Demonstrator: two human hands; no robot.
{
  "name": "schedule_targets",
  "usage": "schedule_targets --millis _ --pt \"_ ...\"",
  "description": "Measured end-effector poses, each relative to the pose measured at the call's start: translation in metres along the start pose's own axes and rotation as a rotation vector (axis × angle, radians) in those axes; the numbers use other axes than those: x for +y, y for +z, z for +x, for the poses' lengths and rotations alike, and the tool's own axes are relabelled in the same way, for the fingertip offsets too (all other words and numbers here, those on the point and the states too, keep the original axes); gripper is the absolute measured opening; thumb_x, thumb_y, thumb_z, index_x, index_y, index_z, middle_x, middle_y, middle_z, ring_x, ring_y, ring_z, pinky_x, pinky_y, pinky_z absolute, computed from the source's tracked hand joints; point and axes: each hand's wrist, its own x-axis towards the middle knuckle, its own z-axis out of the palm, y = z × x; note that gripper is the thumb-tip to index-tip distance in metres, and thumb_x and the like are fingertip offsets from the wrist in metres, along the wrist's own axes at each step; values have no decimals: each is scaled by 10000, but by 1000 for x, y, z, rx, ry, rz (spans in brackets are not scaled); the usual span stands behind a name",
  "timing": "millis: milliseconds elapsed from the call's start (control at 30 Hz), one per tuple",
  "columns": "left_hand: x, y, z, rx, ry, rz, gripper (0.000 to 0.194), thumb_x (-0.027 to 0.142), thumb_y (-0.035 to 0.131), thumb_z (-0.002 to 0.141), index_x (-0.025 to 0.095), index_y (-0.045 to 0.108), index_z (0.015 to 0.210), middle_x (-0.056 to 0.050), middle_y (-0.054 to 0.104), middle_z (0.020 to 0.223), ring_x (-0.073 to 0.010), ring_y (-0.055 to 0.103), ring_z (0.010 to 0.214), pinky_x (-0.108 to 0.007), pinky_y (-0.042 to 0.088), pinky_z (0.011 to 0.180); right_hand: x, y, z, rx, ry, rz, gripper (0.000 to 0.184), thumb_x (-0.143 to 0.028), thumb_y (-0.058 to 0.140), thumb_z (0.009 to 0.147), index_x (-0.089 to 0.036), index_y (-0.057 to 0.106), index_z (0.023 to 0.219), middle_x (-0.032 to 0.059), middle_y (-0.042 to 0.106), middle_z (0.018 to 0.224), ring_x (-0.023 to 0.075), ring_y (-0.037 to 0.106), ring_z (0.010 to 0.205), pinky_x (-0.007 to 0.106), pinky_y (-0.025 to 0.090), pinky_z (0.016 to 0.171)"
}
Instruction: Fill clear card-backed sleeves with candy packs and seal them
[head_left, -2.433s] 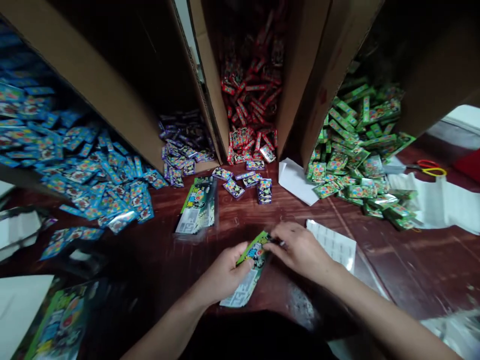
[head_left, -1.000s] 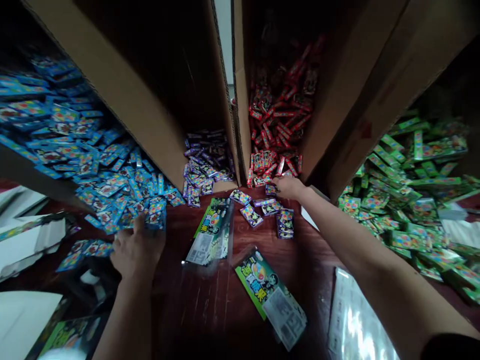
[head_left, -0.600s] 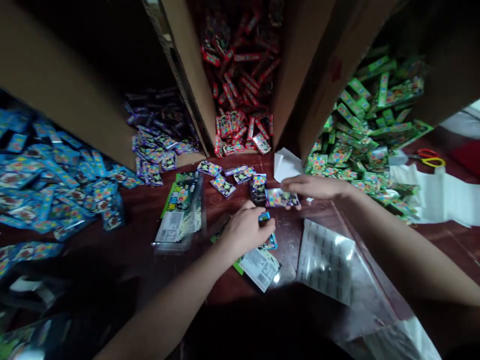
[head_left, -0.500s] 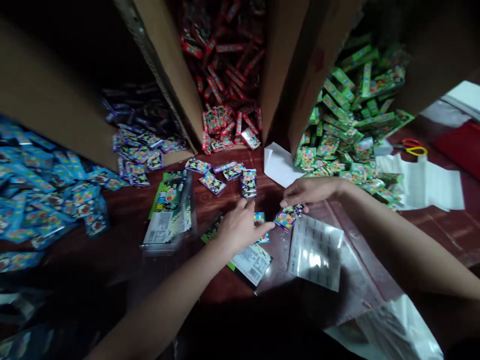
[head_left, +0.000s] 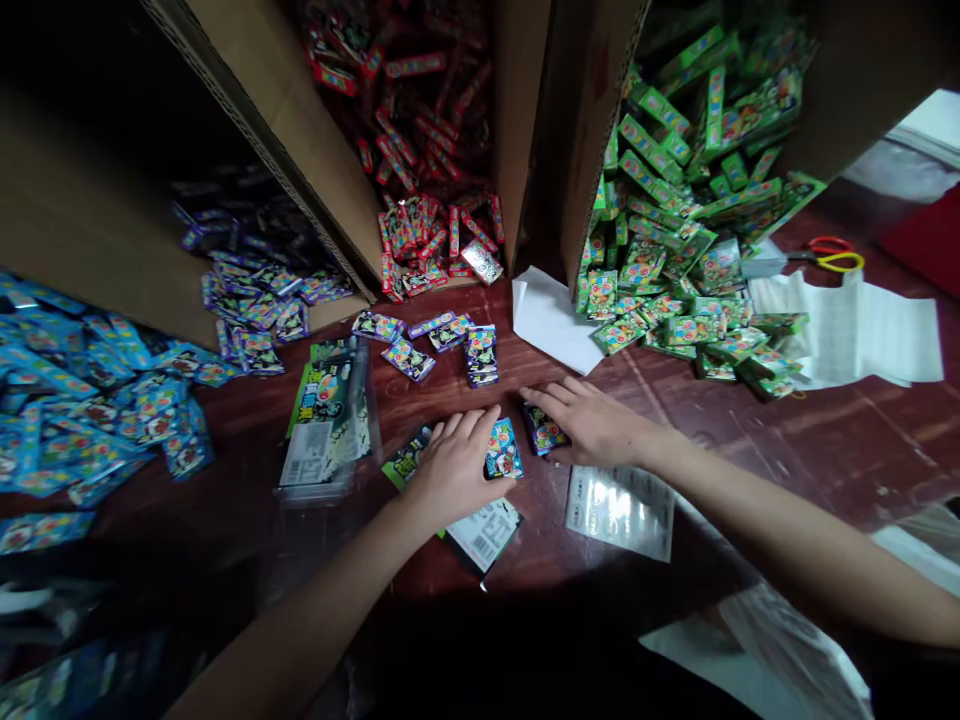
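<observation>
My left hand [head_left: 452,468] rests low over a black-and-green printed bag [head_left: 484,532], its thumb and fingers curled about the edges of a small blue candy packet [head_left: 503,450]. To its right, my right hand [head_left: 596,425] grips a purple candy packet [head_left: 545,432] down at the tabletop, fingers along the far edge and thumb on the near side. A narrow gap separates the two packets. Several more purple packets [head_left: 482,355] lie just beyond my hands. Below my right wrist is a shiny sticker sheet [head_left: 622,512].
Cardboard boxes [head_left: 517,130] spill red packets [head_left: 416,150], green packets [head_left: 660,250] and dark purple packets [head_left: 259,310]. Blue packets [head_left: 112,390] heap at the left. Printed bags [head_left: 326,420], folded white paper [head_left: 555,318], scissors [head_left: 832,255] and clear plastic [head_left: 787,640] lie around.
My right hand has lowered the purple packet to the tabletop, and its fingers now reach over it. More of the blue packet shows beside my left hand. The whole view has shifted slightly.
</observation>
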Motion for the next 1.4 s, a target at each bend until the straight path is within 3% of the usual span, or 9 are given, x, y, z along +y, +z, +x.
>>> schedule_targets --millis 200,467,600,800,900,1033,1133,1267,1400 --pt "1 0 -12 18 -16 10 852 416 708 768 149 360 1498 -133 546 1381 -335 497 1243 -488 390 1060 -20 27 9 89 -21 51 998 -417 743 716 -88 301 1548 199 521 1353 356 448 1175 528 388 1028" --pt "1 -9 -15 -20 -33 117 770 519 692 810 268 423 1486 -110 576 1211 -327 555 1121 -461 453 950 -22 28 9 113 -29 83 914 -464 723 762 -134 351 1528 174 536 1337 343 470 1141 496 407 974" --pt "-4 -16 -7 -33 -221 285 547 683 478 910 223 634 1161 -122 581 1137 -292 659 920 -378 501 738 -23 25 7 122 43 47 922 -468 753 745 -152 368 1521 162 557 1302 344 485 1122 484 413 961" --pt "-10 -13 6 -55 -533 387 403 466 287 1041 186 559 1142 -103 706 816 -301 732 712 -320 471 551 -36 30 16 129 103 45 1011 -521 783 730 -135 325 1545 162 575 1258 350 492 1124 501 420 967" --pt "-6 -10 4 -87 -495 377 326 338 298 1045 217 531 1238 -87 728 731 -301 745 697 -319 481 563 -45 36 25 134 85 72 1044 -539 801 715 -147 313 1551 161 582 1278 353 496 1136 524 415 985" --pt "-16 -30 9 -42 -406 355 307 409 392 1022 254 549 1234 -69 754 776 -292 742 695 -319 476 557 -39 29 25 161 19 120 1124 -675 761 711 -202 233 1583 158 544 1390 355 495 1193 540 408 1020" --pt "-39 -67 42 141 -305 388 309 411 356 1037 259 578 1189 -63 762 949 -264 740 812 -323 491 624 -7 7 14 290 68 88 989 -709 633 816 -233 226 1581 149 479 1477 344 466 1274 518 401 1054" --pt "-61 -108 131 268 -93 456 293 343 377 1033 217 626 1119 -98 707 1120 -270 673 1057 -339 499 800 60 -22 -3 537 309 -103 728 -580 549 931 -175 365 1507 182 529 1409 359 480 1274 516 413 1037" --pt "-53 -104 216 250 -133 426 505 517 543 933 123 573 1249 -201 634 1204 -358 631 1091 -418 503 868 102 -32 -23 638 607 -261 758 -594 554 914 -71 420 1445 240 599 1277 395 548 1172 530 429 992"
